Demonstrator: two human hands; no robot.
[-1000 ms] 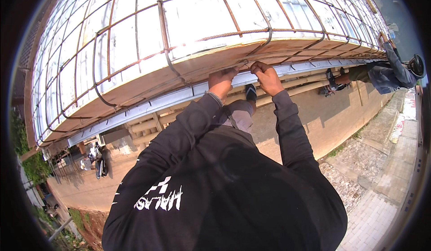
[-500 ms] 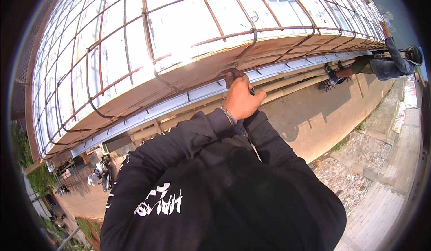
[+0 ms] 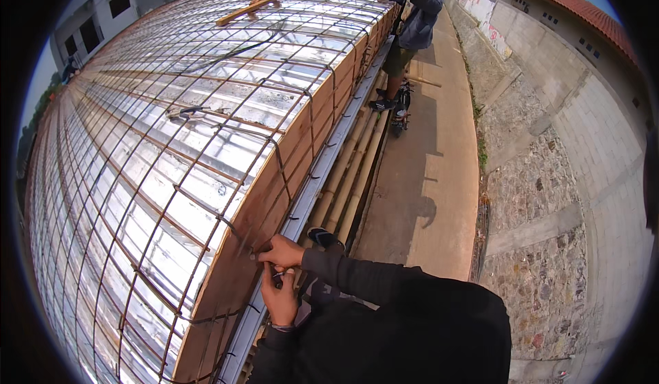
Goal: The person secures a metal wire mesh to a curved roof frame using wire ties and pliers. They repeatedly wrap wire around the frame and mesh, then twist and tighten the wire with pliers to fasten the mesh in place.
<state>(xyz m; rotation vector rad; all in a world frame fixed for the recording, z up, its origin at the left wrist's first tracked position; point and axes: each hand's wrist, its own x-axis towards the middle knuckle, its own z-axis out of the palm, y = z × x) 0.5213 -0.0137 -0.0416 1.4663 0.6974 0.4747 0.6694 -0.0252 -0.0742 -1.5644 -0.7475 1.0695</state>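
Note:
Both my hands meet low against the upright wooden board (image 3: pixel 237 274) along the slab's edge, where bent rebar ends hang down. My right hand (image 3: pixel 284 252) reaches in from the right, its fingers pinched together at a bar by the board. Just below it, my left hand (image 3: pixel 280 303), with a band at the wrist, has its fingers curled and the index pointing up. Something small and dark shows between its thumb and fingers; its kind cannot be made out. Rusty rebar mesh (image 3: pixel 180 187) spreads to the left over shiny metal decking (image 3: pixel 206 149).
A pale metal strip (image 3: pixel 302 214) and bamboo poles (image 3: pixel 341 186) run along the board's outer foot. The ground (image 3: pixel 391 226) lies far below. Another person (image 3: pixel 420 17) stands on the poles ahead. Wooden pieces (image 3: pixel 247 11) lie on the mesh. A stone wall (image 3: pixel 542 281) rises at right.
My view has swung, so the slab edge now runs away ahead. The right hand, mostly hidden behind the left before, now shows beside it. Both remain at the board's edge.

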